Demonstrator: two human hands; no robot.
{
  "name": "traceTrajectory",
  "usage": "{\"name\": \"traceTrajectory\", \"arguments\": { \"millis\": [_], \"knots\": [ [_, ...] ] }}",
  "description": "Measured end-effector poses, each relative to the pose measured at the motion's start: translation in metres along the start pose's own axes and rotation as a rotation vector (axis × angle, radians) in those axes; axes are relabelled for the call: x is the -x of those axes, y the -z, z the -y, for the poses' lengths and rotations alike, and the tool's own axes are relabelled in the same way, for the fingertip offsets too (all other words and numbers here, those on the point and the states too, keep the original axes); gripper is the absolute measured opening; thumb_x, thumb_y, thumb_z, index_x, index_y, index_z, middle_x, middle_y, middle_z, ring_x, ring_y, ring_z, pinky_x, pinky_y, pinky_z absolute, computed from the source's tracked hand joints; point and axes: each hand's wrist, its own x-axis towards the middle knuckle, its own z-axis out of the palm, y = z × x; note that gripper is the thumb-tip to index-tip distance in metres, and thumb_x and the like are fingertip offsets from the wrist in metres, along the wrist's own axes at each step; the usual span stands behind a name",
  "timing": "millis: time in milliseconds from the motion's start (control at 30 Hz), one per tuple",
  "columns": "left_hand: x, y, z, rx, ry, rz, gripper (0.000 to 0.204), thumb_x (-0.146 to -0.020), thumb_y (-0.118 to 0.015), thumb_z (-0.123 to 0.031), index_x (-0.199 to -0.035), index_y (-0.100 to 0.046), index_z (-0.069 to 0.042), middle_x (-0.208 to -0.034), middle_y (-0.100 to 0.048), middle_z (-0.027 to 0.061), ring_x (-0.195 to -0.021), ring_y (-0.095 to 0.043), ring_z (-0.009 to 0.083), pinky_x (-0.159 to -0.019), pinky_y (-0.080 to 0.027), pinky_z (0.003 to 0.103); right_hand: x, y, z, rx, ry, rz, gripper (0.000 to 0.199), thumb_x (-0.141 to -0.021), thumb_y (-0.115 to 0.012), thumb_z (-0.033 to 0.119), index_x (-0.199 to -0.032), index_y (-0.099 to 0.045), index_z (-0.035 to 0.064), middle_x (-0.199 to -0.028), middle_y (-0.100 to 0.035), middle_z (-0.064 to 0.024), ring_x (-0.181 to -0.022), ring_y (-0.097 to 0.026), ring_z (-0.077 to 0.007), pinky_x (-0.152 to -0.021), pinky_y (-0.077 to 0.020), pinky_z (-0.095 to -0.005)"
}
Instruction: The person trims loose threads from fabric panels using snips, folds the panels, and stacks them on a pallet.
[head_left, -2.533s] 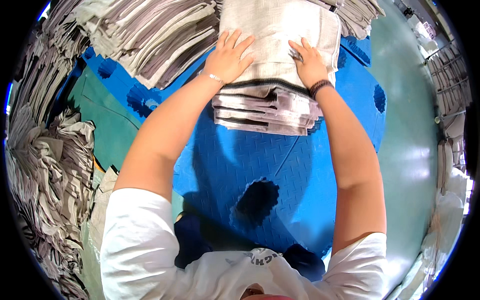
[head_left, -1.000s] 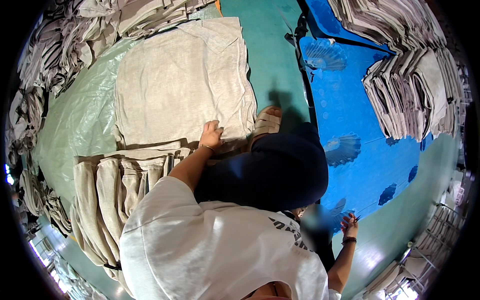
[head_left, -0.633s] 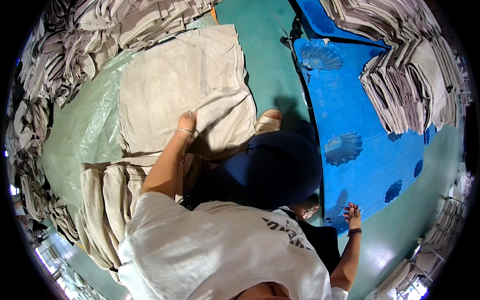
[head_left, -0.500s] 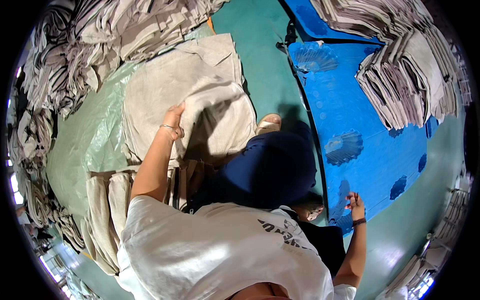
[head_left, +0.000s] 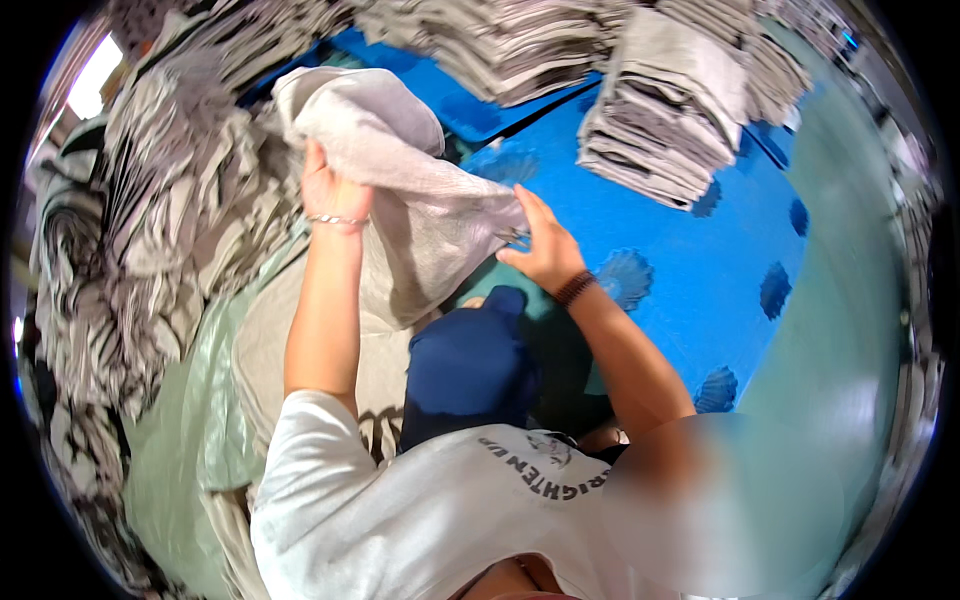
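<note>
A light beige piece of fabric (head_left: 400, 190) hangs raised in front of me, folded over and twisted. My left hand (head_left: 335, 190) is closed on its left side, and part of its fingers is hidden behind the fabric. My right hand (head_left: 548, 243) is at the fabric's right end, with the index finger against the edge and the thumb below. Between finger and thumb shows something small and dark, too small to make out. Below lies a flat beige pile of the same fabric (head_left: 275, 345), beside my knee in dark blue trousers (head_left: 470, 365).
Neatly folded stacks of beige fabric (head_left: 660, 110) stand on a blue board (head_left: 690, 270) to the right. Loose heaps of fabric (head_left: 150, 270) fill the left side. A green plastic sheet (head_left: 170, 450) covers the floor there.
My left hand has lifted the fabric from the pile and carried it forward. My right hand has come from the far right to the fabric's edge. The view has turned rightward.
</note>
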Motion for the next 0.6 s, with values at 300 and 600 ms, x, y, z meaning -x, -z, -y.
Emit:
{"name": "traceTrajectory", "arguments": {
  "millis": [300, 600],
  "knots": [
    [-0.01, -0.07, 0.028, -0.067, 0.149, 0.273, 0.045, -0.087, -0.033, -0.028, -0.121, -0.035, 0.001, -0.125, -0.037, 0.0164, -0.116, -0.033, 0.0299, -0.099, -0.019, 0.046, -0.013, 0.096, -0.043, 0.134, -0.087, -0.232, 0.063, -0.059, -0.067, 0.02, -0.116, -0.042, 0.0141, -0.116, -0.045, -0.0143, -0.098, -0.049, -0.0295, -0.082, -0.0414, -0.0349],
    [-0.024, -0.143, 0.046, -0.773, -0.297, -0.327, 0.054, -0.088, -0.032, -0.035, -0.13, -0.019, -0.004, -0.137, -0.015, 0.0112, -0.126, -0.012, 0.0281, -0.102, -0.005, 0.045, 0.131, 0.226, 0.073, 0.464, 0.003, -0.216, 0.029, -0.059, -0.068, 0.023, -0.082, -0.056, 0.0103, -0.074, -0.058, -0.0066, -0.066, -0.055, -0.0252, -0.061, -0.0422, -0.0337]
  ]
}}
